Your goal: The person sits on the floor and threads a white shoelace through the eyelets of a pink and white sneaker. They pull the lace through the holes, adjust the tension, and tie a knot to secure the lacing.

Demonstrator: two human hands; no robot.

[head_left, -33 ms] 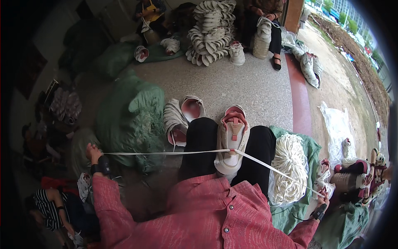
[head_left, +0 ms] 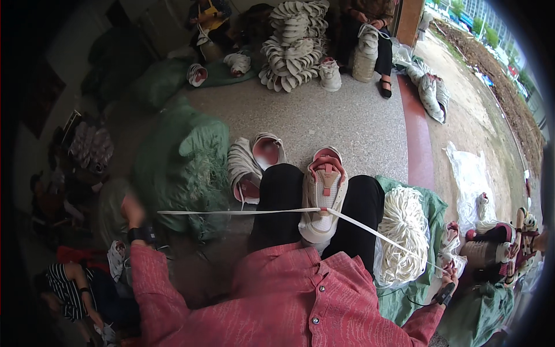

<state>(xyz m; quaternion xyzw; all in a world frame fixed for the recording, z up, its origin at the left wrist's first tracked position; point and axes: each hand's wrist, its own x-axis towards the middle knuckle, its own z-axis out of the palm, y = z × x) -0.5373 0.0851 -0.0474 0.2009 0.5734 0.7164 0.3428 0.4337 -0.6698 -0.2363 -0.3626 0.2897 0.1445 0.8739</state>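
A white and beige shoe with a pink lining point(head_left: 325, 173) stands between my knees, toe toward me. A flat white shoelace point(head_left: 231, 213) passes through the small pink loop low on its tongue. It stretches out to both sides. On the far left my left hand point(head_left: 132, 209) is smeared by motion, and the lace's left end appears a little apart from it. Out at the right, my right hand point(head_left: 449, 279) pinches the other end of the lace. A dark band circles each wrist.
A heap of white laces point(head_left: 403, 237) lies right of my knee on green sacking. Nested pale shoes point(head_left: 245, 165) sit beyond my left knee, beside a bulky green sack point(head_left: 185, 156). Stacked shoe parts point(head_left: 293, 46) rise at the back. Other people point(head_left: 370, 34) sit around with shoes.
The lace's left end has come away from my left hand, which is now blurred. My right hand and the shoe look almost unmoved.
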